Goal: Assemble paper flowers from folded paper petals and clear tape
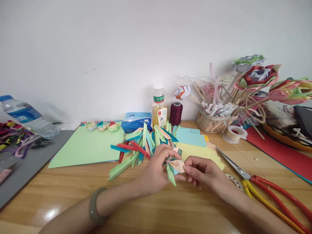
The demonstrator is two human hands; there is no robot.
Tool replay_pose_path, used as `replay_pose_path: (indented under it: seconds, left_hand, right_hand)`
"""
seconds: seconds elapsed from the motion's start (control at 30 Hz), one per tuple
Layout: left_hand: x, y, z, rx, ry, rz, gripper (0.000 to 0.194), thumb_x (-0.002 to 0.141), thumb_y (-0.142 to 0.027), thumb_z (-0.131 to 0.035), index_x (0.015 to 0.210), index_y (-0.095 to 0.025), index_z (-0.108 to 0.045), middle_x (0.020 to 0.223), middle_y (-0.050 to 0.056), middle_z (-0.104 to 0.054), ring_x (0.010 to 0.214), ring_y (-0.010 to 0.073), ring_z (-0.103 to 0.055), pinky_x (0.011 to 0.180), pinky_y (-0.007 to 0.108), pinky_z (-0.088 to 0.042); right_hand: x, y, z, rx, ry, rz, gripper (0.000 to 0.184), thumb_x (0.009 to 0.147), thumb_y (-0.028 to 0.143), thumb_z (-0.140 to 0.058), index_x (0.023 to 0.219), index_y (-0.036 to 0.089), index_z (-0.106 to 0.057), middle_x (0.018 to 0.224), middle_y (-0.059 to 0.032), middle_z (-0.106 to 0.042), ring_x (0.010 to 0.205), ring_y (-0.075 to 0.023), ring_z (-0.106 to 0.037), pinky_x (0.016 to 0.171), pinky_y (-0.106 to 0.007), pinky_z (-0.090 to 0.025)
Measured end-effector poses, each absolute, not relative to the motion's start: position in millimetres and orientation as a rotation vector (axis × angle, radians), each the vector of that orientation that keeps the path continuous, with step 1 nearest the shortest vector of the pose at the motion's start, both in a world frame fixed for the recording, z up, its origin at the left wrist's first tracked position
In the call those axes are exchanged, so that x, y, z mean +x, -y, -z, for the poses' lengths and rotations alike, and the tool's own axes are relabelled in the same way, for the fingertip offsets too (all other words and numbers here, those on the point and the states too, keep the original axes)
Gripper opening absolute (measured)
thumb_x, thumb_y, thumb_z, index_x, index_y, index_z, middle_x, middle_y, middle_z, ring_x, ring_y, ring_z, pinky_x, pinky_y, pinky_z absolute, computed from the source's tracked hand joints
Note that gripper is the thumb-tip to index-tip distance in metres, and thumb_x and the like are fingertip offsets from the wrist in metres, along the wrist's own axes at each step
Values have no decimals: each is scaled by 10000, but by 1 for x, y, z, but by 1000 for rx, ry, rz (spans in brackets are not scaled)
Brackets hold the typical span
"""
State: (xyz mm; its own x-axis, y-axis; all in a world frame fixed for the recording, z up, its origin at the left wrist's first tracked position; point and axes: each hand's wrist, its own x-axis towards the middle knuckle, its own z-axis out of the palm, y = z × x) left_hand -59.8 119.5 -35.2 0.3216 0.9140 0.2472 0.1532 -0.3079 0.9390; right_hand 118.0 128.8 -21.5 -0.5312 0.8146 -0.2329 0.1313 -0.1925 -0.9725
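Wooden tabletop [151, 214] below, fingers [193, 171] partly hide folded paper [177, 165].

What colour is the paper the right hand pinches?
The paper is pale peach, in the head view.

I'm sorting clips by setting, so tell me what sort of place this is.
Likely a papercraft workspace: folded strips heaped on a table, paper flowers and scissors all in view.
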Motion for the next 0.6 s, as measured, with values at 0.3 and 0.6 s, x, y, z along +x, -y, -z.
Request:
replay_pose_path:
  seconds: [0.3, 0.6]
  left_hand:
    - [-61, -119, 39, 1696, -902, -1136, 396, 644, -435, -730, 928, -215, -563, 976, 53, -446, 961, 217, -472, 863, 348, -382]
    - [-64, -120, 29, 1413, -902, -1098, 519, 603, -327, -781, 1050, -231, -537, 1117, 76, -515, 1067, 242, -490, 874, 341, -400]
  right_hand:
    - [118, -127, 30, -1073, 1596, -1794, 408, 757, 562, -575, 685, 167, -510, 585, 37, -480, 493, -72, -405, 440, -192, -315]
    - [123, -134, 22, -1168, 1649, -1435, 303, 806, 460, -544, 693, 180, -517, 582, 51, -418, 522, -93, -366, 458, -215, -287]
